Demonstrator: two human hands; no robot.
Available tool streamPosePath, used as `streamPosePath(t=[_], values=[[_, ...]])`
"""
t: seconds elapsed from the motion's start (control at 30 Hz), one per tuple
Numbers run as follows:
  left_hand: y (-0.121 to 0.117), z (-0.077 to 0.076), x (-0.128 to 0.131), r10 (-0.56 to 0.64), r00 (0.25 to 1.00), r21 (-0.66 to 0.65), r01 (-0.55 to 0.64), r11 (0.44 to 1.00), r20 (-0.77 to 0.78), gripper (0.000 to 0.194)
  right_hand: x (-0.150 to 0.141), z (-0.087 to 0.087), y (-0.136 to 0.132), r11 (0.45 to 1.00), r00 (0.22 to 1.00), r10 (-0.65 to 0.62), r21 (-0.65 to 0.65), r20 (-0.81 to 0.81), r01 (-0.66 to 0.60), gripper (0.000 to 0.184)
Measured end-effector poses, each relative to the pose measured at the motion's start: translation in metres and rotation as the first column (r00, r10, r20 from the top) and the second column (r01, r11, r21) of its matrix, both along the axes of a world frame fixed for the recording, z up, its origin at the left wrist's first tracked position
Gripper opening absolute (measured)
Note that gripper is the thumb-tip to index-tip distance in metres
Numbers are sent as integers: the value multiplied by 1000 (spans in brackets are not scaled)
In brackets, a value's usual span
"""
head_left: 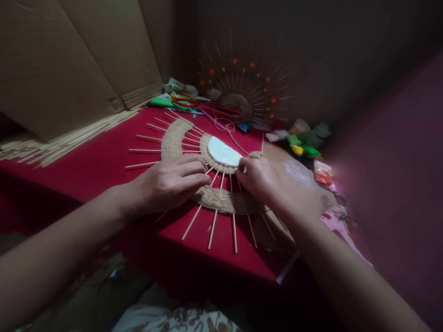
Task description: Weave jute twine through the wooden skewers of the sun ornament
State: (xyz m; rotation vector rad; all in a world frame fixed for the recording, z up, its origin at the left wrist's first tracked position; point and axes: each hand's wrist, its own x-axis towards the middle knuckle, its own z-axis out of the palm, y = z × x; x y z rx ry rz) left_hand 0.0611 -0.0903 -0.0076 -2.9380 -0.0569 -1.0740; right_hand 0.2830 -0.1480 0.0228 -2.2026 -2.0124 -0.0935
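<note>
A half-round fan of thin wooden sticks and woven twine lies on the red cloth, its sticks spreading outward. At its centre is a pale blue half-disc with faint yellow marks, edged by a narrow inner twine band. My left hand lies over the left front of the fan, fingers curled down onto the sticks between the two bands. My right hand pinches at the right corner of the half-disc and inner band; its fingertips are partly hidden. A small coil of twine sits just beyond it.
Loose sticks lie at the left by a cardboard panel. Red-handled scissors and packets are at the back, before a similar fan with red flowers. Coloured packets line the right, beside a brown board.
</note>
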Motion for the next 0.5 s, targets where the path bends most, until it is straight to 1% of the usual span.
streamPosePath(t=[0.07, 0.1, 0.13, 0.17, 0.2, 0.23, 0.27, 0.3, 0.33, 0.37, 0.4, 0.43, 0.47, 0.5], values=[[0, -1, -1, 4, 1000, 20, -5, 1000, 14, 14, 9, 3, 10, 995, 997, -67, 80, 43, 63, 19], [0, -1, -1, 8, 1000, 23, -8, 1000, 9, 14, 17, 5, 16, 986, 995, -102, 136, 8, 100, 17], [-1, -2, -1, 12, 1000, 26, -12, 1000, -2, 14, 26, 8, 24, 977, 991, -120, 170, -59, 129, 16], [-1, -2, -1, 17, 1000, 30, -17, 999, -19, 15, 37, 12, 32, 966, 972, -147, 184, -185, 181, 16], [-2, -2, 0, 26, 998, 33, -25, 999, -48, 16, 47, 17, 40, 957, 910, -170, 155, -378, 243, 15], [-2, -1, 1, 39, 996, 37, -36, 999, -86, 18, 56, 23, 48, 937, 796, -196, 130, -573, 325, 16], [-3, -1, 2, 54, 991, 42, -49, 998, -126, 21, 65, 29, 56, 913, 659, -175, 130, -732, 387, 16], [-3, 0, 3, 68, 985, 47, -61, 997, -156, 23, 72, 36, 61, 869, 528, -128, 162, -840, 468, 19], [-3, 0, 3, 80, 980, 50, -72, 996, -181, 25, 78, 43, 66, 814, 432, -51, 213, -900, 540, 21], [-3, 0, 3, 92, 976, 49, -84, 995, -198, 27, 82, 49, 68, 778, 379, -16, 227, -925, 586, 24], [-3, 1, 3, 102, 972, 42, -95, 995, -213, 28, 86, 53, 68, 741, 403, 42, 299, -914, 601, 22], [-3, 1, 3, 110, 970, 32, -105, 994, -217, 29, 88, 56, 67, 755, 405, 2, 267, -914, 599, 21], [-2, 1, 2, 117, 968, 19, -115, 993, -221, 29, 89, 56, 65, 765, 448, -50, 254, -893, 592, 24], [-2, 1, 1, 121, 968, 4, -123, 992, -220, 29, 89, 55, 62, 777, 533, -102, 268, -840, 569, 28]])
